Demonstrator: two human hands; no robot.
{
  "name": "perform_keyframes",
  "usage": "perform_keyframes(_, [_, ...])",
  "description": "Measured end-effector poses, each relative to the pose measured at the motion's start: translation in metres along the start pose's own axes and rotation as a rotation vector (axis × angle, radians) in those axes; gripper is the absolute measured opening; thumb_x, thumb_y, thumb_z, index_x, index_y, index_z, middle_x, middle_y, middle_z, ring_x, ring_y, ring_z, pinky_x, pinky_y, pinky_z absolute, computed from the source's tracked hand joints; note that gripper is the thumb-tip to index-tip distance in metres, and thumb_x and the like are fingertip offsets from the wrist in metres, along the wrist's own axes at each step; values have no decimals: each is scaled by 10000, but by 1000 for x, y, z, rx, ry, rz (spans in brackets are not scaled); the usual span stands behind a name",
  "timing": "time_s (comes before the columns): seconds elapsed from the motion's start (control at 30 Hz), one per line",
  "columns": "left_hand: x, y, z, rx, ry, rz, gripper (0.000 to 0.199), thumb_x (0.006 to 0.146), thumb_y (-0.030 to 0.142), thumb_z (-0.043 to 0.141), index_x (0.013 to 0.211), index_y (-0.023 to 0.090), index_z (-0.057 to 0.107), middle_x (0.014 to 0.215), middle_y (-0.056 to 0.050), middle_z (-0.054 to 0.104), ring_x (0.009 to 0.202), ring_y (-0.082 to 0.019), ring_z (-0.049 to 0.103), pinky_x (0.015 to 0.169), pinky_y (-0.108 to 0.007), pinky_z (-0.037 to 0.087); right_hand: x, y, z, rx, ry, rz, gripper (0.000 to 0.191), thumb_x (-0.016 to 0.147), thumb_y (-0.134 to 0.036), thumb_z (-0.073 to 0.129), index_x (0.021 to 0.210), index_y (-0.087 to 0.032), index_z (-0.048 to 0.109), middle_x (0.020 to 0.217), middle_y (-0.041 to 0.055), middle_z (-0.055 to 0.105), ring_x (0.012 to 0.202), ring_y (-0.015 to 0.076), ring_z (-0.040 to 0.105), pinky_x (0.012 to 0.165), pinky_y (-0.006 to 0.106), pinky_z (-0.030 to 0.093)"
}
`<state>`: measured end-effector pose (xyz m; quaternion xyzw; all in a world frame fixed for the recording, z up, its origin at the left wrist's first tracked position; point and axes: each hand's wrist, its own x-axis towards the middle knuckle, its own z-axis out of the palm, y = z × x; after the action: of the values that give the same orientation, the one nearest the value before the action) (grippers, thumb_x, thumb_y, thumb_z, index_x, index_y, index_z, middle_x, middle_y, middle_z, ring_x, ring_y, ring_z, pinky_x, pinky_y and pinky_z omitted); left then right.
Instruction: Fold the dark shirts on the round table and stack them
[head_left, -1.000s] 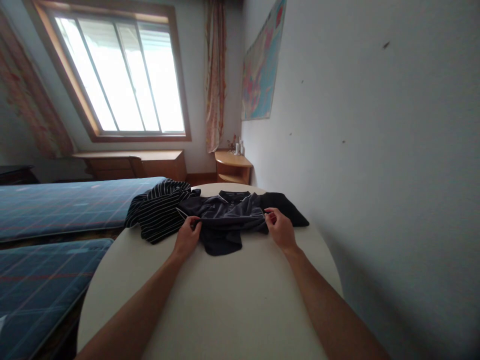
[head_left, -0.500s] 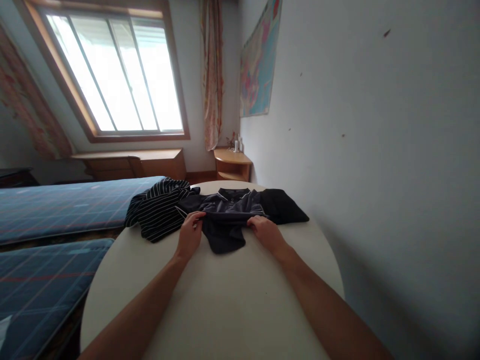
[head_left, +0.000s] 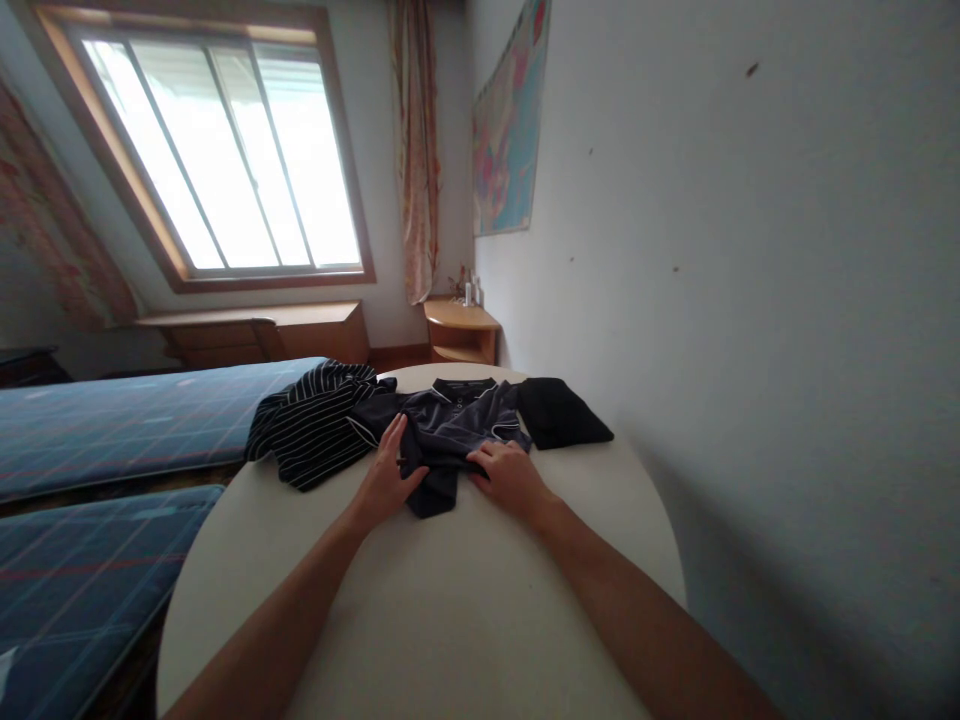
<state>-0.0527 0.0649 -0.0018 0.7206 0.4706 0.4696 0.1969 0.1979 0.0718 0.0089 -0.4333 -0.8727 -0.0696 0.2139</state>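
A dark grey polo shirt (head_left: 442,432) with white trim lies on the round table, collar away from me, its lower part bunched and folded toward the front. At the shirt's left side, my left hand (head_left: 386,478) rests with thumb and fingers spread apart, touching the cloth. My right hand (head_left: 514,477) has its fingers closed on the front fold, right of centre. A black striped garment (head_left: 319,425) lies heaped at the left, against the shirt's sleeve. To the right is a folded black garment (head_left: 562,412).
The pale round table (head_left: 450,620) spreads beneath my arms. Two blue plaid mattresses (head_left: 150,415) are on the left, and a white wall (head_left: 750,350) rises close on the right. A corner shelf (head_left: 461,316) and a long wooden desk (head_left: 300,318) stand beyond.
My left hand has loosened and spread its fingers. My right hand has shifted left and nearer with the shirt's fold, and the hanging cloth in front has become narrower.
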Motion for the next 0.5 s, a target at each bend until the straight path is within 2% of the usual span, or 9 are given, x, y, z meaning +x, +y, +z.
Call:
perform_keyframes(0.1, [-9, 3, -1, 151, -192, 92, 1109, 703, 228, 772, 1583, 239, 97, 1652, -150, -30, 1506, -367, 100, 1159, -512, 311, 2, 1, 2, -29, 3, 46, 180, 910, -189, 603, 1060, -214, 700, 1004, 73, 716, 966, 231, 653, 839, 344, 431])
perform_keyframes(0.17, [-12, 0, -3, 184, -270, 90, 1078, 711, 140, 728, 1585, 230, 105, 1652, -150, -62, 1509, -368, 50, 1188, -525, 233, 1, 8, -2, 0, 84, 100, 202, 929, -181, 571, 1100, -211, 674, 1038, 73, 713, 976, 224, 652, 817, 325, 437])
perform_keyframes(0.23, [-12, -6, -5, 175, -276, 80, 969, 727, 52, 615, 1576, 229, 182, 1655, -139, 36, 1511, -343, 84, 1193, -512, 233, -1, 18, -9, 39, 203, 169, 194, 943, -193, 546, 1108, -209, 647, 1058, 71, 708, 945, 216, 655, 795, 313, 443])
perform_keyframes(0.3, [-8, -13, -9, 120, -256, 62, 945, 701, 13, 533, 1565, 245, 228, 1631, -121, 196, 1481, -307, 248, 1167, -481, 317, -5, 31, -17, 85, 324, 248, 153, 949, -217, 529, 1062, -211, 631, 1027, 62, 707, 874, 207, 655, 765, 304, 445])
perform_keyframes(0.4, [2, -21, -21, -10, -133, -41, 955, 691, 28, 483, 1569, 261, 186, 1506, -119, 441, 1214, -225, 590, 1019, -412, 500, -11, 50, -26, 148, 459, 363, 121, 940, -244, 515, 1001, -215, 616, 954, 47, 699, 780, 193, 637, 726, 296, 444])
perform_keyframes(0.5, [12, -28, -40, 21, 166, -166, 829, 718, 66, 497, 1512, 206, 305, 1325, -126, 588, 968, -187, 673, 922, -389, 540, -15, 67, -27, 178, 508, 422, 122, 912, -239, 512, 955, -215, 623, 924, 46, 685, 751, 188, 616, 728, 301, 445])
